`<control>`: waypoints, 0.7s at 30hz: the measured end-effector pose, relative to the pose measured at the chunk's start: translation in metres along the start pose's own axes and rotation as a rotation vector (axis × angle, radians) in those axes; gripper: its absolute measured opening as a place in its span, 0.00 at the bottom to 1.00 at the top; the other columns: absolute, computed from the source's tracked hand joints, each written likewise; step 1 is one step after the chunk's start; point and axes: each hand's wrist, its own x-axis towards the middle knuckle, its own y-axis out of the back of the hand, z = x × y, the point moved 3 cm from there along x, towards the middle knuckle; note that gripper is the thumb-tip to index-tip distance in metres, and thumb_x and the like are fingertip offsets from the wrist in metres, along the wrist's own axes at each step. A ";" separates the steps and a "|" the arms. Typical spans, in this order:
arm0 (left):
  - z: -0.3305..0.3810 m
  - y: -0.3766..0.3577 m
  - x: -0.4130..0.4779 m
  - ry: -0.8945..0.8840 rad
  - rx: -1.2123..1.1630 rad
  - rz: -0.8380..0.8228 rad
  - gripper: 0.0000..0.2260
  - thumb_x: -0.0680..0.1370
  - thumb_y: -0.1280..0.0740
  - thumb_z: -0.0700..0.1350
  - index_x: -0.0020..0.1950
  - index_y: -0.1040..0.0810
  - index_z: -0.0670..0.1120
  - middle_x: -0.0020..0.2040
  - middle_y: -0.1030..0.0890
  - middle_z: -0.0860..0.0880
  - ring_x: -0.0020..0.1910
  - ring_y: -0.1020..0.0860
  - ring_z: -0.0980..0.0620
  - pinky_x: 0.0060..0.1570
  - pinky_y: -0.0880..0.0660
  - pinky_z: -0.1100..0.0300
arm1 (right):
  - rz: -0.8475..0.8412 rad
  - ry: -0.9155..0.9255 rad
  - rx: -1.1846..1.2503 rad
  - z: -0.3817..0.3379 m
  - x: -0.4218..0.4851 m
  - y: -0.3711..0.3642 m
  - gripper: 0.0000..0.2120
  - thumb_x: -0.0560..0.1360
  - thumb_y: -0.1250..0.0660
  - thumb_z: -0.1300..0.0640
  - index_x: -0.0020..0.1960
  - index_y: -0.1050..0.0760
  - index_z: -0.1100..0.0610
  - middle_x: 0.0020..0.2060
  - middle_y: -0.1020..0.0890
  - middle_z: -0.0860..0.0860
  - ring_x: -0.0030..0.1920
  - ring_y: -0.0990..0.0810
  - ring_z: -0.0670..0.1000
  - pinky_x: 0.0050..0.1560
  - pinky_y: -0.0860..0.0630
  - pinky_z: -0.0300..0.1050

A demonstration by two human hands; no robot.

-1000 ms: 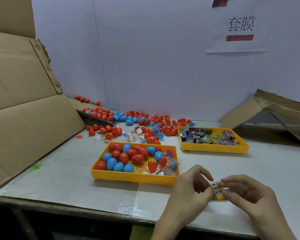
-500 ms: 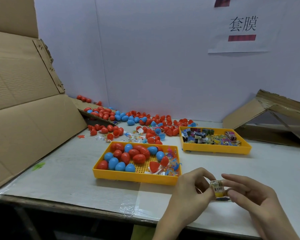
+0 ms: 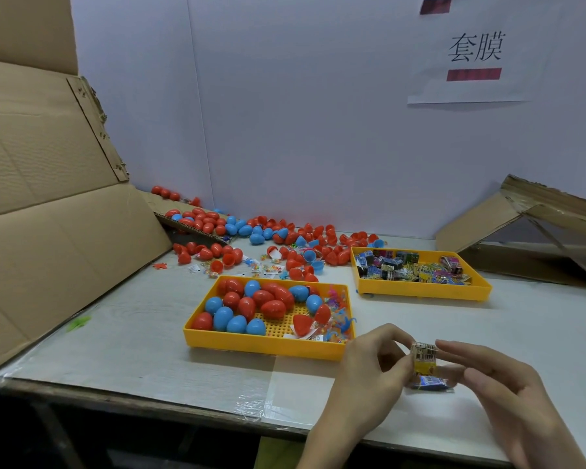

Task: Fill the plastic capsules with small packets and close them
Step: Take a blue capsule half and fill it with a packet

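Left hand (image 3: 369,363) pinches a folded yellow packet (image 3: 424,359) by its left edge, held above the table (image 3: 132,333) just right of the near tray (image 3: 268,346) of capsules (image 3: 273,308). Right hand (image 3: 498,387) has loose, straight fingers beside it. I can't tell if they touch, too blurred. A blue packet (image 3: 428,382) lies on the table below. The far tray (image 3: 420,292) holds more packets.

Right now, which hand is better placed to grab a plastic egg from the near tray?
Probably the left hand: it sits right beside the near tray of plastic eggs, while the right hand lies farther off. It pinches the packet, though, so the right would have to take that first.
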 end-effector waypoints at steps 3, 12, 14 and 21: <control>0.000 -0.001 0.000 0.008 -0.041 -0.007 0.07 0.77 0.32 0.43 0.47 0.22 0.56 0.36 0.18 0.48 0.37 0.18 0.50 0.41 0.22 0.57 | 0.022 0.004 -0.010 0.000 0.000 0.000 0.20 0.67 0.32 0.59 0.57 0.16 0.49 0.52 0.14 0.59 0.46 0.15 0.62 0.41 0.23 0.42; 0.014 0.032 -0.004 0.043 -0.259 0.015 0.04 0.81 0.34 0.41 0.50 0.20 0.47 0.37 0.16 0.49 0.37 0.19 0.53 0.39 0.22 0.60 | 0.098 -0.016 0.029 0.001 0.000 0.004 0.26 0.70 0.38 0.64 0.60 0.18 0.41 0.57 0.15 0.53 0.53 0.15 0.58 0.39 0.22 0.41; 0.021 0.060 -0.005 0.048 -0.117 -0.040 0.04 0.81 0.33 0.43 0.49 0.19 0.50 0.40 0.15 0.51 0.40 0.18 0.55 0.40 0.23 0.64 | 0.101 0.001 0.015 -0.001 0.000 0.003 0.27 0.70 0.38 0.64 0.61 0.19 0.41 0.60 0.17 0.50 0.58 0.17 0.54 0.42 0.21 0.41; 0.018 0.173 0.007 0.381 0.827 0.113 0.08 0.76 0.26 0.46 0.52 0.23 0.54 0.48 0.20 0.53 0.46 0.23 0.57 0.44 0.24 0.65 | 0.127 -0.009 0.014 0.001 -0.001 0.004 0.27 0.70 0.36 0.63 0.63 0.21 0.39 0.64 0.19 0.46 0.61 0.19 0.49 0.45 0.19 0.40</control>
